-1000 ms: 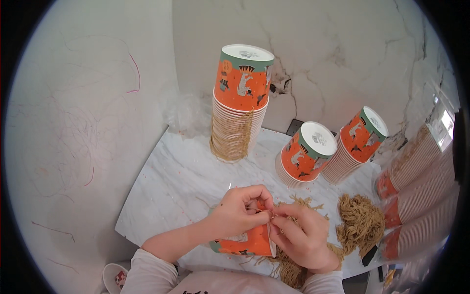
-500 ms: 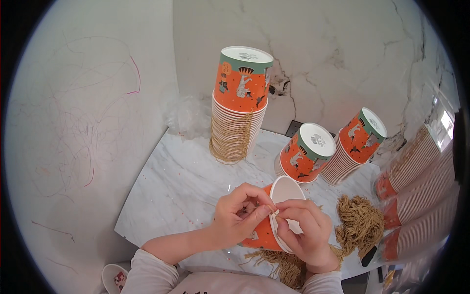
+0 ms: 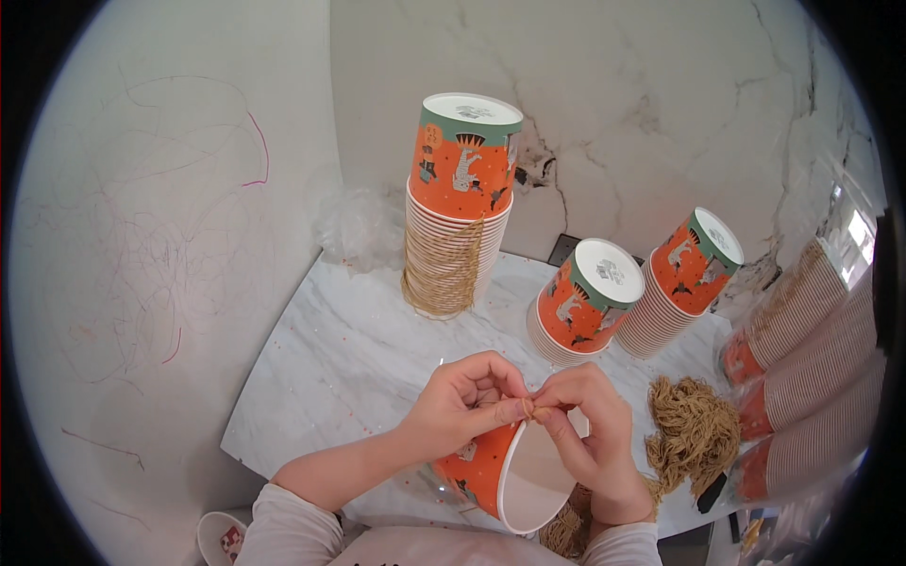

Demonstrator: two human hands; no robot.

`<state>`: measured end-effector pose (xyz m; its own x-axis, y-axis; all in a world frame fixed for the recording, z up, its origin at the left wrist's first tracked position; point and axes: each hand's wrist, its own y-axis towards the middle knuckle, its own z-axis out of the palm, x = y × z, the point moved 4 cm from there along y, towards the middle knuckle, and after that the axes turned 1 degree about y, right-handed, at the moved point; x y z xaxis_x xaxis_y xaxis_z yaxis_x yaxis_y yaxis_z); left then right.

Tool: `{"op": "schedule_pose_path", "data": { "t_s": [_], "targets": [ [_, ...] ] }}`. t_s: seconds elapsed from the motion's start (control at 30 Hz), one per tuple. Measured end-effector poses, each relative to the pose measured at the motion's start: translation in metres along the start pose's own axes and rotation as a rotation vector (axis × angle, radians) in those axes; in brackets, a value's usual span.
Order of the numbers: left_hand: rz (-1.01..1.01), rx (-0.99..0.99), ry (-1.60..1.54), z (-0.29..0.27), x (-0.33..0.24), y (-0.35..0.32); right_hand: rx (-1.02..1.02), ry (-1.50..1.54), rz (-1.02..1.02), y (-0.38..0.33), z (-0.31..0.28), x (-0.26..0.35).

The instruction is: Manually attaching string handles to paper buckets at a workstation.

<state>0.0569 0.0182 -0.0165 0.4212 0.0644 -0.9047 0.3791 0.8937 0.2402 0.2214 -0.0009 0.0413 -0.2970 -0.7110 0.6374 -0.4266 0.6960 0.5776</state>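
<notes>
An orange paper bucket (image 3: pixel 481 467) with a white rim and printed animals lies on its side in front of me, its mouth turned toward the right and toward me. At the upper part of its rim, my left hand (image 3: pixel 462 406) pinches a short bit of tan cord (image 3: pixel 531 412) between thumb and fingertips. My right hand (image 3: pixel 595 424) is closed on the same cord from the other side, and the two thumbs nearly meet. How the cord is fixed to the rim is hidden by my fingers. A bundle of tan cord (image 3: pixel 566 528) lies partly behind the bucket, by my right wrist.
A tall stack of upturned buckets (image 3: pixel 462 179) with cord loops down its side stands at the back. Two shorter stacks (image 3: pixel 582 302) are to its right. A cord heap (image 3: pixel 694 429) lies right, beside plastic-wrapped buckets (image 3: pixel 802 377). A clear bag (image 3: pixel 357 231) sits against the wall.
The bucket has turned between my hands; its mouth now swings lower and toward me, with more of the inside showing. Both hands keep pinching at the rim.
</notes>
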Motion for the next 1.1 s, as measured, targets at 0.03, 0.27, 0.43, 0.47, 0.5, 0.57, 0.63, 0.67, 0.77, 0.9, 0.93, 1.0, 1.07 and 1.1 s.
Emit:
{"op": "schedule_pose_path", "data": {
  "t_s": [0.03,0.27,0.43,0.47,0.5,0.57,0.63,0.67,0.77,0.9,0.93,1.0,1.07,1.1],
  "targets": [
    [0.001,-0.002,0.001,-0.001,-0.002,-0.001,0.012,0.055,0.019,0.000,0.000,-0.001],
    [-0.129,0.058,-0.042,-0.005,-0.002,-0.001,-0.063,0.325,0.184,-0.005,0.003,-0.019],
    [-0.058,0.014,-0.024,-0.008,0.005,-0.001,-0.043,0.225,0.156,-0.004,0.007,-0.015],
    [-0.046,0.001,-0.020,-0.009,0.004,-0.001,-0.043,0.225,0.158,-0.003,0.008,-0.014],
    [-0.034,-0.013,-0.015,-0.009,0.003,-0.002,-0.058,0.154,0.121,-0.001,0.008,-0.011],
    [0.013,-0.049,-0.009,-0.010,0.008,-0.002,-0.071,0.085,0.085,-0.001,0.010,-0.008],
    [0.060,-0.079,-0.006,-0.009,0.008,0.000,-0.095,-0.019,0.028,-0.002,0.012,-0.007],
    [0.079,-0.111,-0.002,-0.007,0.006,0.000,-0.095,-0.019,0.029,-0.001,0.013,-0.007],
    [0.116,-0.160,-0.027,-0.005,0.005,0.001,-0.107,-0.068,-0.006,-0.001,0.013,-0.004],
    [0.118,-0.160,0.007,-0.011,0.006,-0.001,-0.086,-0.086,0.022,-0.002,0.015,-0.009],
    [0.118,-0.162,0.007,-0.012,0.003,-0.002,-0.099,-0.061,0.015,-0.002,0.015,-0.010],
    [0.071,-0.165,0.044,-0.011,-0.003,-0.002,-0.092,-0.080,0.010,-0.001,0.016,-0.009],
    [0.092,-0.175,0.076,-0.014,-0.002,-0.002,-0.085,-0.099,0.005,0.001,0.017,-0.008],
    [0.111,-0.179,0.107,-0.015,-0.002,-0.001,-0.086,-0.109,0.014,0.002,0.018,-0.008]
  ]
}}
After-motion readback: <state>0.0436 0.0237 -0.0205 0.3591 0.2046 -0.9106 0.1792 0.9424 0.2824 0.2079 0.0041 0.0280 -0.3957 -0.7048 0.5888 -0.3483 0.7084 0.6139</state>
